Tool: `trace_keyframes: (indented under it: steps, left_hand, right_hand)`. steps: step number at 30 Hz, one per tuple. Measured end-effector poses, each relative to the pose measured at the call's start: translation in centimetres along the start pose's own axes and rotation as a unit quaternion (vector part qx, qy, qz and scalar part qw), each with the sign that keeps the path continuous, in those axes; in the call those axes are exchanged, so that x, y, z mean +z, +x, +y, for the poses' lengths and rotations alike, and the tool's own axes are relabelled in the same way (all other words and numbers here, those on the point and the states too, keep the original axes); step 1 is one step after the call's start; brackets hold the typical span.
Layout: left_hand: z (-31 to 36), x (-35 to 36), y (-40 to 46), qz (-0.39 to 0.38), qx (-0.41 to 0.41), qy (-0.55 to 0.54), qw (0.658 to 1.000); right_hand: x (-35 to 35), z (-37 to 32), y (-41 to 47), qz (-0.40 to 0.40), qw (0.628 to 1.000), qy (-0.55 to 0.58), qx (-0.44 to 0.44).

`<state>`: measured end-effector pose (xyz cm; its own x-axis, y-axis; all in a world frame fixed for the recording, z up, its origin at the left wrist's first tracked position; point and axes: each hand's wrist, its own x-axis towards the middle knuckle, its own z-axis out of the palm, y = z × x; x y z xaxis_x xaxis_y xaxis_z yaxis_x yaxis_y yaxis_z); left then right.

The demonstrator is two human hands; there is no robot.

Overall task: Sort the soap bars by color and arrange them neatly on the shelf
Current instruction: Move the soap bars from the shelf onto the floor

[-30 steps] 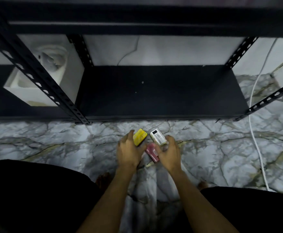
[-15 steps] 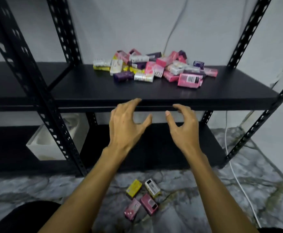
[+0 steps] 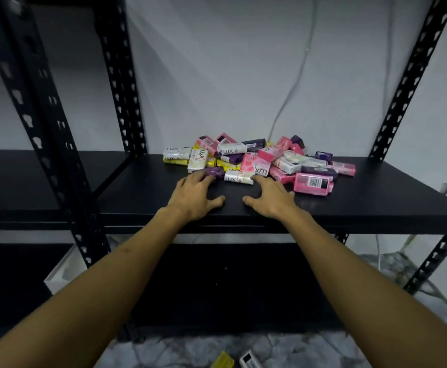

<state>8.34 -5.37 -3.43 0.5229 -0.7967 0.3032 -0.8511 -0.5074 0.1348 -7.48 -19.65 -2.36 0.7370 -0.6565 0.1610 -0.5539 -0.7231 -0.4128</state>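
Observation:
A mixed pile of wrapped soap bars [image 3: 259, 162] in pink, white, yellow and purple lies toward the back of the black shelf [image 3: 376, 197]. My left hand [image 3: 194, 195] rests on the shelf, its fingertips touching a purple bar [image 3: 215, 171] at the pile's front. Beside it, my right hand [image 3: 270, 196] lies with spread fingers, fingertips at a white bar [image 3: 237, 179]. Neither hand grips anything. A large pink bar [image 3: 311, 183] sits at the pile's right front.
On the marble floor below lie a yellow bar [image 3: 223, 360] and a white bar [image 3: 249, 360]. Black perforated uprights [image 3: 44, 134] frame the shelf. A white box [image 3: 63, 269] sits at lower left. A cable [image 3: 291, 88] runs down the wall.
Both hands rose from the bars on the floor, reached forward over the shelf edge, and now rest on the shelf at the front of the pile. The view tilted upward.

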Motion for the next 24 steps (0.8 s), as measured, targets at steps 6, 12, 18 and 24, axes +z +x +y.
trace_keyframes:
  steps: [6,12,18,24]
  left_hand:
    - [-1.5,0.5,1.5,-0.092,-0.024,-0.046,0.994]
    - [-1.4,0.9,0.4,0.063,-0.005,-0.048,0.997]
    - [-2.1,0.3,0.1,0.093,-0.021,-0.175,0.980]
    - [-3.0,-0.2,0.1,0.069,-0.048,-0.273,0.958]
  right_hand:
    - [1.9,-0.3,3.5,-0.001,0.998,-0.058,-0.007]
    - [2.5,0.0,3.2,0.088,0.995,-0.032,-0.031]
    - [2.3,0.3,2.4,0.178,0.978,0.101,-0.024]
    - [1.7,1.3,2.7,0.123,0.942,0.313,-0.005]
